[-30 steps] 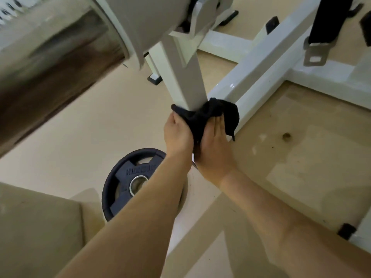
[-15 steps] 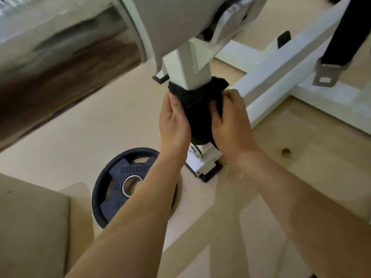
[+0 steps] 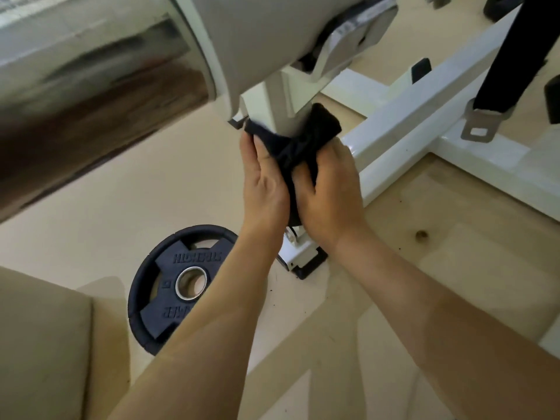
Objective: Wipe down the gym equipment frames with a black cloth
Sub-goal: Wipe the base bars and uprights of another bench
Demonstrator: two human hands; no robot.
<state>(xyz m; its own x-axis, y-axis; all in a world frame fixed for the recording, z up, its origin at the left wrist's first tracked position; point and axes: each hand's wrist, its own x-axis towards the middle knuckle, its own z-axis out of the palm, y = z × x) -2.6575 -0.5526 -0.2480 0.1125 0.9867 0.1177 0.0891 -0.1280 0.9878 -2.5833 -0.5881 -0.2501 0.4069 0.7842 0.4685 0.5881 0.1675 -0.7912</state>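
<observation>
Facing the white frame (image 3: 403, 116), I work at its upright post (image 3: 280, 113). A weight plate (image 3: 169, 298) lies flat on the floor beside my left arm. My left hand (image 3: 263, 189) and right hand (image 3: 330, 195) both clutch the black cloth (image 3: 321, 125), which is wrapped around the post.

1. Weight plate (image 3: 160, 301): dark, round, lying flat on the floor, near left; raised lettering, metal-lined centre hole (image 3: 179, 287).
2. Floor (image 3: 454, 283): pale wood panels, small dark knot (image 3: 421, 234) at right, scattered dark specks.
3. Beige cushion (image 3: 39, 344): near left corner, just beside the plate.
4. Black strap (image 3: 509, 47): far right, ending in a slotted metal buckle (image 3: 481, 125).
5. Blurred brown-and-grey surface (image 3: 75, 116): far left, kind unclear.
</observation>
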